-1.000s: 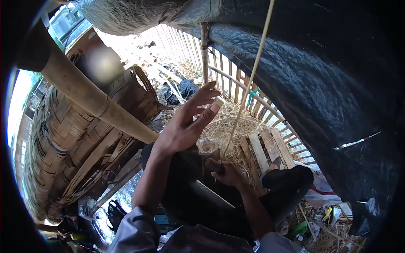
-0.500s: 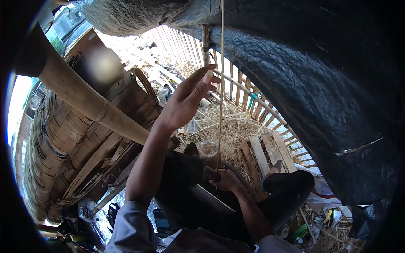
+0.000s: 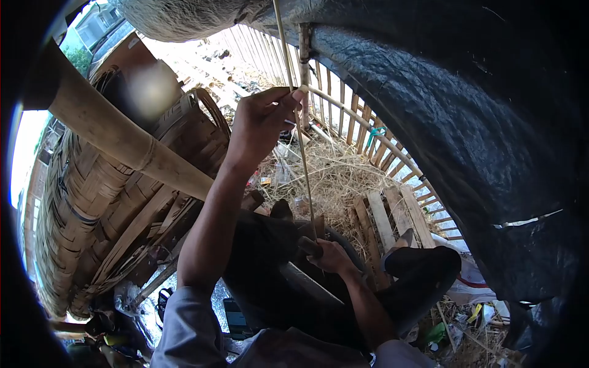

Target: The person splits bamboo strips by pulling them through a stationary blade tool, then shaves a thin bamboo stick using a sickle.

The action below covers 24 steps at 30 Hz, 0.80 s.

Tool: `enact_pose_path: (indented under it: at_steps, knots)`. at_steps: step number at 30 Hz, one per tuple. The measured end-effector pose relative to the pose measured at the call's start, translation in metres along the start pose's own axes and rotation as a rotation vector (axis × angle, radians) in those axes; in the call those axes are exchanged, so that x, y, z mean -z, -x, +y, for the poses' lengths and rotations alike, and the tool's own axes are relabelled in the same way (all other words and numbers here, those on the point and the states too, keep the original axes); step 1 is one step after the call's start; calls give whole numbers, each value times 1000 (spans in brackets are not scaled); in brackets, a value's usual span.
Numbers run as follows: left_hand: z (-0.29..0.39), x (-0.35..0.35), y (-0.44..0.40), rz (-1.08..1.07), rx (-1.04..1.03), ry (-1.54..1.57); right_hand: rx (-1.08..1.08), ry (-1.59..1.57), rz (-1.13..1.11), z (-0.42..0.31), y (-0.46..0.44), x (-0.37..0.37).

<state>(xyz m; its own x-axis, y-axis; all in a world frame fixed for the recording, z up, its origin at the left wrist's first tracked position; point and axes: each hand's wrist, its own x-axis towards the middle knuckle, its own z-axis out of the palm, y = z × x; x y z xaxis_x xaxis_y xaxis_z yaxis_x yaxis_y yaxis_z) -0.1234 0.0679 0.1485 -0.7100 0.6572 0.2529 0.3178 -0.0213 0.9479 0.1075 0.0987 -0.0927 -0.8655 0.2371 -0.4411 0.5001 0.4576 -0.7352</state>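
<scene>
Thin strip (image 3: 307, 175) seems pinched by the left hand (image 3: 259, 126).

Woven baskets (image 3: 92, 202) on the left; black sheeting (image 3: 491, 153) right; 1 green tie (image 3: 375, 132) on the slatted fence (image 3: 353, 113).

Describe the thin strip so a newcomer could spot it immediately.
Find the big black sheet at right, then the slatted fence along its edge. Just left, one thin pale strip runs between the left hand and right hand; no fence slat does.

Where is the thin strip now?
In the head view, near the middle, the thin strip runs from the top edge through the left hand, in front of straw, to the right hand.
</scene>
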Motion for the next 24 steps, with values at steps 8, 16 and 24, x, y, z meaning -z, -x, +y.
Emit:
enact_pose_path:
  at_steps: [8, 16, 24]
  knots:
    - [-26, 6, 15, -352, 94, -395, 209, -320, 194, 19, 12, 58]
    - [-15, -4, 38, -602, 147, -741, 272, -1316, 874, 0, 59, 101]
    - [-38, -28, 97, -457, 134, -763, 808, -1245, 897, -59, 123, 142]
